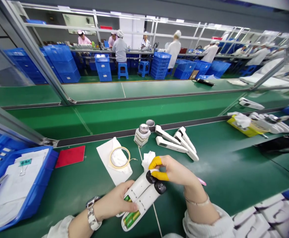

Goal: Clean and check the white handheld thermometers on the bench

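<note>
"What have the hands got over there?"

"The left hand [124, 200] is wrapped around two white devices [148, 201], side by side above the green desk [85, 188], thumb across the nearer one. Both slant up and away from the wrist."

"Are those green batteries [132, 218] I see?"

"Yes, in the uncovered compartments at the lower ends. The black heads [160, 187] are at the upper ends."

"And the right hand [170, 170]?"

"Thumb and forefinger, both under yellow covers [161, 176], are pinching a white tissue [148, 158] right at the head of the left-lying device."

"Anything just beyond that?"

"A white bottle [142, 137] with a metal top, upright near the back edge. To its right, four more white handhelds [171, 145] lie close together in a loose fan. To its left, a yellowish ring [111, 160] rests on a sheet of white paper [103, 149]."

"What's that red piece farther left?"

"A flat red sheet [70, 156], just beside the blue basket [41, 190]. The basket has papers in it, with a teal clip [25, 162] on top."
</note>
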Tool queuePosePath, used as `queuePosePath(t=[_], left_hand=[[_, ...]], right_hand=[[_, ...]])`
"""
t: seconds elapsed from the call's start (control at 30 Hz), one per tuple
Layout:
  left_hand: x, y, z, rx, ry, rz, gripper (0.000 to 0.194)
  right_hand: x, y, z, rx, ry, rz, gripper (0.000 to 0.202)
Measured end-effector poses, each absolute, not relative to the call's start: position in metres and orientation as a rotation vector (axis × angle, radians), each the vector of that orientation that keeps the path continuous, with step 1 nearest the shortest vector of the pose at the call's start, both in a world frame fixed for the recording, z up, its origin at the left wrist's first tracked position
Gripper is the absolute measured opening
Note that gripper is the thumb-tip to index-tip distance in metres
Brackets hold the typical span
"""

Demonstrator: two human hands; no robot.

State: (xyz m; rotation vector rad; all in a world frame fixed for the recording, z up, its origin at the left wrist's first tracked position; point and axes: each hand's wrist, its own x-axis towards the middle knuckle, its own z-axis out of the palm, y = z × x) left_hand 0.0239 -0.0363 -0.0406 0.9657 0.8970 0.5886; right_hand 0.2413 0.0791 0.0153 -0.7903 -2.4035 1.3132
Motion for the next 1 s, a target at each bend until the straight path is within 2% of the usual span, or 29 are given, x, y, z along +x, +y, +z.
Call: queuePosePath(t=[0.57,0.77,1.0], left_hand=[[0.022,-0.034,-0.045,0.863,0.781,0.585,0.044],[0.023,-0.035,-0.045,0.861,0.801,0.609,0.045],[0.023,-0.035,-0.044,0.83,0.812,0.635,0.045]], right_hand=[[0.243,0.084,0.009,-0.798,-2.386,1.37,0.021],[0.241,0.082,0.002,-0.75,-2.273,1.546,0.027],[0.243,0.084,0.005,-0.667,-2.152,1.484,0.013]])
